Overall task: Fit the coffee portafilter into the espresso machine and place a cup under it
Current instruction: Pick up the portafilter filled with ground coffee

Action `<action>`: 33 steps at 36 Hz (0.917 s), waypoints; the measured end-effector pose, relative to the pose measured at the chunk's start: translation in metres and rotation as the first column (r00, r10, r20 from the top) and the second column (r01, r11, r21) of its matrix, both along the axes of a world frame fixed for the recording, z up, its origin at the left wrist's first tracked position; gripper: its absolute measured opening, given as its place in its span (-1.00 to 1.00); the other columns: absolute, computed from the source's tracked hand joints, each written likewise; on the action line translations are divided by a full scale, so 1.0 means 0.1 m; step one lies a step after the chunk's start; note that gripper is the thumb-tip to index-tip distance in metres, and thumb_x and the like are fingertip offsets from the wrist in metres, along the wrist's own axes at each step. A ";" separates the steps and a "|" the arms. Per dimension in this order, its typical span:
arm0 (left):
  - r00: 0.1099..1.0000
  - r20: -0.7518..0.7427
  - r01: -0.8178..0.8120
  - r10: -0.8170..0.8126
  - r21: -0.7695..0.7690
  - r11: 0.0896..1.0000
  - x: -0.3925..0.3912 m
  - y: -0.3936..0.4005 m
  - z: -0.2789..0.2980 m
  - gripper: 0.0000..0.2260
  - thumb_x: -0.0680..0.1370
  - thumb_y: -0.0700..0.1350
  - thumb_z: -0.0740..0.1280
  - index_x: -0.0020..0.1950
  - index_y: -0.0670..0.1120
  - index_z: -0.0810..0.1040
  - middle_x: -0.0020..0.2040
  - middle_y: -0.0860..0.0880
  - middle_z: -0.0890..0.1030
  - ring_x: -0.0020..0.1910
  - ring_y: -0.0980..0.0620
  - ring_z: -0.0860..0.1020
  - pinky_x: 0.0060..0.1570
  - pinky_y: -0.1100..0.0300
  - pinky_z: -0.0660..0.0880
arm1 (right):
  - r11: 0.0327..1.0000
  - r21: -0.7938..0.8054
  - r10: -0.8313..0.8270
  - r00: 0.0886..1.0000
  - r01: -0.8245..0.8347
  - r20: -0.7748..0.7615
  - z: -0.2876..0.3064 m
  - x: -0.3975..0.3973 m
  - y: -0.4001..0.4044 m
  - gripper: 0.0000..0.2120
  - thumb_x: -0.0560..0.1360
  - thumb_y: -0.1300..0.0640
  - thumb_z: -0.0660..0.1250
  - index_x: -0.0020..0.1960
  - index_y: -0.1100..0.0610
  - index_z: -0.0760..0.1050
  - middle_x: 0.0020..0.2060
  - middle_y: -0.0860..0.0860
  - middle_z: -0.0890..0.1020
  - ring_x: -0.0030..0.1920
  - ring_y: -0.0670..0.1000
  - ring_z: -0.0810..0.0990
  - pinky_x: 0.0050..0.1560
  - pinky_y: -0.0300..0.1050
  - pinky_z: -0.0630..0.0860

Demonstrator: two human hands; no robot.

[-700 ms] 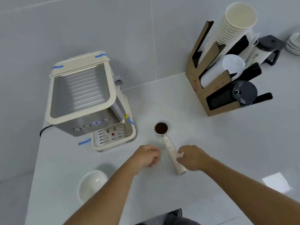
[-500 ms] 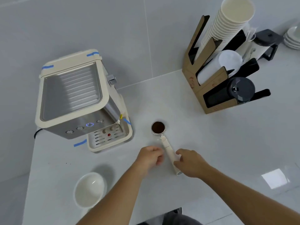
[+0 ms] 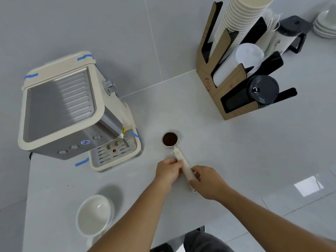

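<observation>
The portafilter (image 3: 179, 157) lies on the white counter, its metal basket full of dark coffee grounds and its cream handle pointing toward me. My left hand (image 3: 168, 172) touches the handle from the left with curled fingers. My right hand (image 3: 207, 180) closes around the handle's near end from the right. The cream and steel espresso machine (image 3: 71, 110) stands at the left, its drip tray (image 3: 112, 155) facing me. A white cup (image 3: 93, 215) sits at the near left of the counter.
A cardboard holder (image 3: 234, 88) with stacked paper cups, white lids and black lids stands at the back right. Behind it are a dark-lidded jug (image 3: 289, 35) and stacked saucers (image 3: 325, 24). The counter edge runs near my body; grey floor tiles lie to the right.
Both hands have closed in on the portafilter handle; the left now touches it and the right wraps its end. The portafilter has stayed on the counter.
</observation>
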State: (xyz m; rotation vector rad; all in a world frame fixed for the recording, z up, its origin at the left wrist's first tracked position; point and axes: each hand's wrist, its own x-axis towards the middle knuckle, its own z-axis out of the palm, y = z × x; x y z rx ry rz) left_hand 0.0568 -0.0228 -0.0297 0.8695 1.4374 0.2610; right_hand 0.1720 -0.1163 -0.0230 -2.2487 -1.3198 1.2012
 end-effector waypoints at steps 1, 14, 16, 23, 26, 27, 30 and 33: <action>1.000 -0.005 -0.014 0.014 0.005 1.000 0.01 0.00 0.00 -0.90 0.50 -0.23 0.40 -0.02 -0.20 0.67 0.02 -0.27 0.69 -0.07 -0.14 0.66 0.08 -0.03 0.61 | 1.000 -0.002 0.007 1.000 -0.007 0.005 0.00 0.00 0.00 -0.71 0.48 0.06 0.32 0.16 0.15 0.54 -0.01 0.06 0.64 -0.11 0.06 0.56 -0.09 -0.09 0.50; 0.999 0.017 0.042 -0.042 0.025 0.999 0.01 0.04 0.08 -0.93 0.49 -0.19 0.41 -0.11 -0.11 0.70 0.02 -0.21 0.70 -0.05 -0.12 0.67 0.10 -0.01 0.60 | 0.999 -0.017 0.047 0.998 -0.046 0.052 0.03 -0.05 0.04 -0.74 0.47 0.03 0.28 0.06 0.18 0.49 -0.08 0.09 0.62 -0.13 0.13 0.59 -0.16 -0.03 0.52; 0.999 0.036 0.010 -0.011 0.013 1.000 0.00 0.04 0.10 -0.94 0.51 -0.18 0.41 -0.08 -0.12 0.68 0.04 -0.24 0.69 0.04 -0.18 0.67 0.05 0.02 0.62 | 0.999 -0.012 0.045 0.998 -0.044 0.049 0.05 -0.06 0.04 -0.75 0.47 0.03 0.28 0.04 0.18 0.49 -0.10 0.09 0.63 -0.15 0.12 0.60 -0.17 -0.03 0.52; 0.993 0.101 -0.065 0.064 -0.001 0.998 -0.05 0.04 0.25 -0.89 0.52 -0.15 0.41 -0.08 -0.19 0.66 -0.10 -0.18 0.71 -0.25 -0.01 0.71 -0.29 0.22 0.61 | 0.998 0.048 0.034 0.997 -0.037 0.069 0.15 -0.09 0.02 -0.78 0.44 0.05 0.28 0.01 0.16 0.48 -0.14 0.06 0.59 -0.20 0.10 0.57 -0.29 -0.12 0.38; 0.988 0.133 -0.086 0.085 0.006 0.996 -0.13 0.02 0.30 -0.90 0.53 -0.15 0.41 -0.07 -0.17 0.67 -0.10 -0.16 0.73 -0.21 -0.01 0.72 -0.23 0.20 0.62 | 0.997 0.068 0.036 0.997 -0.041 0.071 0.23 -0.12 0.01 -0.76 0.44 0.04 0.28 0.05 0.15 0.49 -0.15 0.04 0.59 -0.21 0.07 0.56 -0.29 -0.12 0.40; 0.986 0.138 -0.092 0.090 0.012 0.996 -0.15 0.01 0.32 -0.90 0.53 -0.15 0.42 -0.06 -0.17 0.67 -0.09 -0.16 0.73 -0.17 -0.02 0.72 -0.19 0.18 0.63 | 0.996 0.073 0.036 0.997 -0.040 0.066 0.26 -0.14 0.00 -0.76 0.44 0.04 0.28 0.05 0.14 0.49 -0.16 0.03 0.59 -0.22 0.07 0.56 -0.29 -0.12 0.41; 0.985 0.143 -0.103 0.097 0.033 0.994 -0.24 0.00 0.38 -0.90 0.53 -0.16 0.42 -0.04 -0.18 0.66 -0.07 -0.17 0.72 -0.12 -0.06 0.71 -0.17 0.20 0.63 | 0.995 0.092 0.029 0.999 -0.032 0.038 0.36 -0.20 -0.03 -0.78 0.43 0.06 0.27 0.02 0.13 0.49 -0.20 0.02 0.57 -0.26 0.06 0.54 -0.31 -0.11 0.43; 0.982 0.155 -0.110 0.103 0.036 0.993 -0.30 -0.01 0.46 -0.87 0.52 -0.16 0.42 -0.02 -0.21 0.66 -0.06 -0.18 0.72 -0.10 -0.08 0.71 -0.19 0.21 0.63 | 0.994 0.107 0.025 1.000 -0.025 0.007 0.44 -0.25 -0.06 -0.82 0.43 0.07 0.27 -0.01 0.12 0.48 -0.22 0.01 0.55 -0.31 0.03 0.49 -0.34 -0.14 0.39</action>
